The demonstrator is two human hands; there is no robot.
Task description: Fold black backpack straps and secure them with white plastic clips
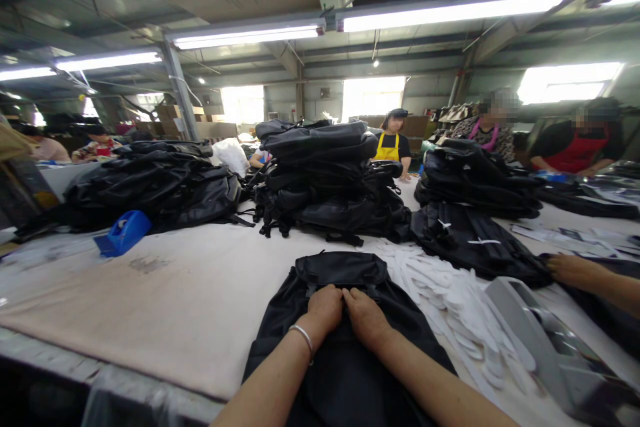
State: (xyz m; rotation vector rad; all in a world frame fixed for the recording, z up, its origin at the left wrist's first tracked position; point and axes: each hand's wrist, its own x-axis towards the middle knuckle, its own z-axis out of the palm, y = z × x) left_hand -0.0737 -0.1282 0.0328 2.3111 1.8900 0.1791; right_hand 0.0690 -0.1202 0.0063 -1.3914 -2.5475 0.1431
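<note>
A black backpack lies on the table right in front of me, its top flap pointing away. My left hand, with a silver bangle at the wrist, is closed at the edge of the flap. Beside it my right hand is closed too, and the fingertips of both nearly meet. They pinch the backpack's front just below the flap. Whether a strap or a buckle is between the fingers is hidden.
Tall stacks of black backpacks stand across the table's far side. A blue tape dispenser sits at left. White strips and a grey tape dispenser lie at right, near a co-worker's hand. Other people work behind.
</note>
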